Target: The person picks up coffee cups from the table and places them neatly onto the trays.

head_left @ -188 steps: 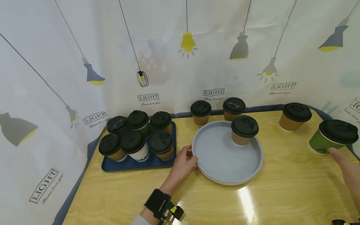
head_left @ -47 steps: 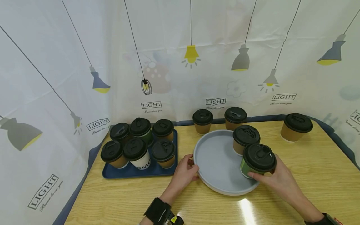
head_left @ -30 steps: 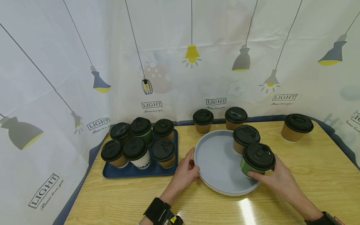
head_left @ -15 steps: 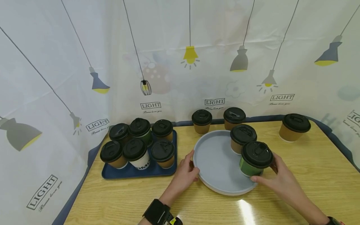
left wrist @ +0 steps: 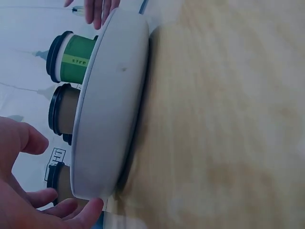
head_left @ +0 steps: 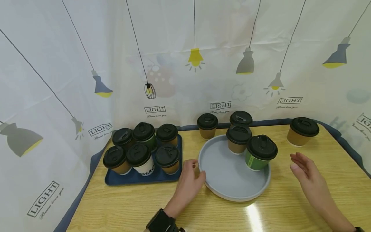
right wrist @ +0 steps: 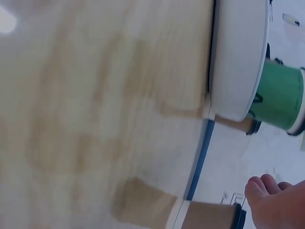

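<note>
Here, at the lower middle of the head view, the left hand (head_left: 189,183) lies at the left rim of the round grey tray (head_left: 223,175), thumb and fingers parted, gripping nothing (whether a fingertip touches cannot be told). The right hand (head_left: 315,183), lower right, is well apart from the tray, fingers loosely bent, likewise holding nothing. Right of centre, the tray bears a green cup (head_left: 256,163) and, just behind and left, a brown cup (head_left: 236,148), both upright and black-lidded. At left, a blue tray (head_left: 133,180) holds six lidded cups (head_left: 143,163) in two rows. Farther back stand two brown cups (head_left: 207,133) and, at right, a lone brown cup (head_left: 299,138). Since half a second earlier, the right hand has left the green cup, now higher in the frame.
</note>
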`<act>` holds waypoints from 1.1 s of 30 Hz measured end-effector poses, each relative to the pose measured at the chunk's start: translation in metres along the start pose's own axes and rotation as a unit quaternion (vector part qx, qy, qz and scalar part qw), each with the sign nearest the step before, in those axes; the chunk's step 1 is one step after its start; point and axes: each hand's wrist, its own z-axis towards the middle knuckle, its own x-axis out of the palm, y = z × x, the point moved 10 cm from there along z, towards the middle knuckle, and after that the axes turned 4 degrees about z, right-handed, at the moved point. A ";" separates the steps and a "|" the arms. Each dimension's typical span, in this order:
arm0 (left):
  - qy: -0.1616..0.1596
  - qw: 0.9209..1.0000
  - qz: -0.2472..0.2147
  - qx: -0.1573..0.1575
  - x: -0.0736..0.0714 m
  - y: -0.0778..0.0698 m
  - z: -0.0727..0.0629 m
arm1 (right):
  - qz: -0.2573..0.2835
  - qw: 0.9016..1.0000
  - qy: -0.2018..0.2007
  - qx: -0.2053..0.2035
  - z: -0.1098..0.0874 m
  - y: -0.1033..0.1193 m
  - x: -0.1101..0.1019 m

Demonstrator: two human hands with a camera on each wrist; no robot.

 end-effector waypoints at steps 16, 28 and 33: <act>0.009 0.995 -0.080 -0.055 0.011 0.022 0.041 | -0.017 0.988 -0.150 0.032 0.028 -0.023 -0.055; 0.015 0.992 -0.105 -0.062 0.013 0.011 0.021 | 0.003 0.981 -0.168 0.097 0.047 -0.040 -0.071; 0.002 0.994 -0.089 -0.057 0.009 0.021 0.044 | 0.045 0.977 -0.177 0.113 0.061 -0.053 -0.073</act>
